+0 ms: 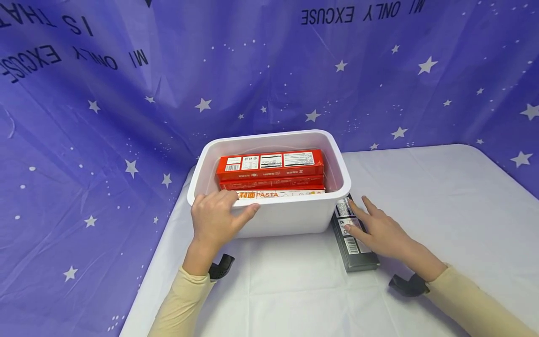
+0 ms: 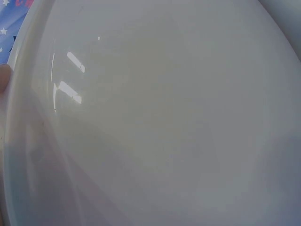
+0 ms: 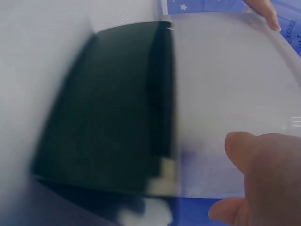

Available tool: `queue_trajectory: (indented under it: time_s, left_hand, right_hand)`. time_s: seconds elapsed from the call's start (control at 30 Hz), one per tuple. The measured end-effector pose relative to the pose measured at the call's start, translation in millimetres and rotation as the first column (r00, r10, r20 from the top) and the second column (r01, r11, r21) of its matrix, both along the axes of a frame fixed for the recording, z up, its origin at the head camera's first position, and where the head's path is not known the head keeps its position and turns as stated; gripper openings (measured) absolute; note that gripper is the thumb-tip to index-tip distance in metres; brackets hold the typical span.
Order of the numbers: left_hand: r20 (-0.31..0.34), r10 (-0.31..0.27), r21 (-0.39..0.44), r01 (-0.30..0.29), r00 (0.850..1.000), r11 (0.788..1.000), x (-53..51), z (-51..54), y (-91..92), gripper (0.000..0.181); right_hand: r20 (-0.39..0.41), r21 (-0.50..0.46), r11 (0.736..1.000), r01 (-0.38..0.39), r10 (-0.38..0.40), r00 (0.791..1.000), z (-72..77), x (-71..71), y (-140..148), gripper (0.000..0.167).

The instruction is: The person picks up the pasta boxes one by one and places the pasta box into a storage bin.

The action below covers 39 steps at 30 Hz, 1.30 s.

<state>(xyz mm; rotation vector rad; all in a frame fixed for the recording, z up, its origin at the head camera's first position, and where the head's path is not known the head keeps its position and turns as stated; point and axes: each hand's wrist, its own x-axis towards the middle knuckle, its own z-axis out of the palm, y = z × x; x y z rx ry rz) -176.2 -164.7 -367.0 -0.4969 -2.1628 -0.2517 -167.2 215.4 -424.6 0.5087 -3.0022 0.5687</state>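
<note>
A white plastic bin [image 1: 286, 219] stands on the table. My left hand [image 1: 212, 219] grips its near rim at the left, fingers over the edge and thumb along the outside. Inside lie a red box [image 1: 271, 164], another red box [image 1: 273, 182] behind the near wall, and a white carton [image 1: 294, 193] marked PASTA. A dark grey box [image 1: 360, 263] with white labels lies flat by the bin's right end. My right hand [image 1: 385, 234] is over it with fingers spread; contact is unclear. In the right wrist view the dark box [image 3: 113, 108] is blurred beside the bin wall.
A white cloth [image 1: 290, 299] covers the table. Purple fabric with white stars [image 1: 269, 84] hangs behind the bin and down the left side. Black wrist mounts [image 1: 222, 267] sit below both hands. The bin's wall [image 2: 164, 117] fills most of the left wrist view.
</note>
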Motion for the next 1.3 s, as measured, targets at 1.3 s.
queue_trajectory:
  time_s: [1.3]
  left_hand:
    - [0.025,0.006,-0.01,-0.006,1.0,1.0,0.8,0.7,0.8,0.079]
  right_hand:
    - [0.096,0.195,0.972,0.131,-0.152,0.984,-15.4,-9.8,23.7,0.084]
